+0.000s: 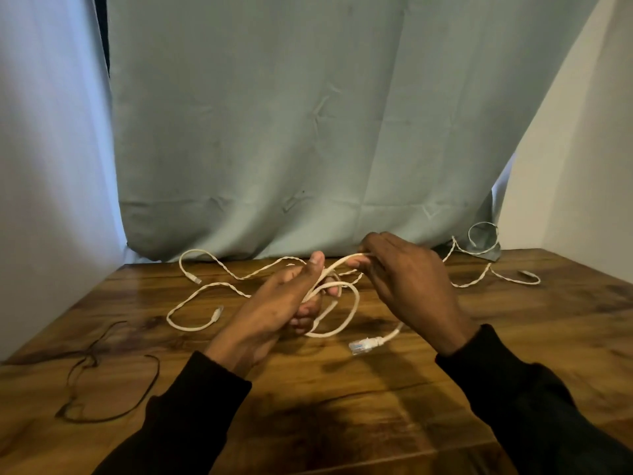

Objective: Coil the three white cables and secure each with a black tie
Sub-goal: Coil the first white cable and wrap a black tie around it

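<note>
My left hand (274, 303) is curled closed around a partial coil of white cable (337, 305) held just above the wooden table (342, 406), its clear connector (361, 346) dangling below to the right. My right hand (407, 272) pinches the same cable's run between thumb and fingers, raised beside the left. Two more white cables lie loose, one twisted cable (219, 286) left of centre, another (479, 245) far right by the curtain (308, 132); black ties (102, 382) lie near left.
</note>
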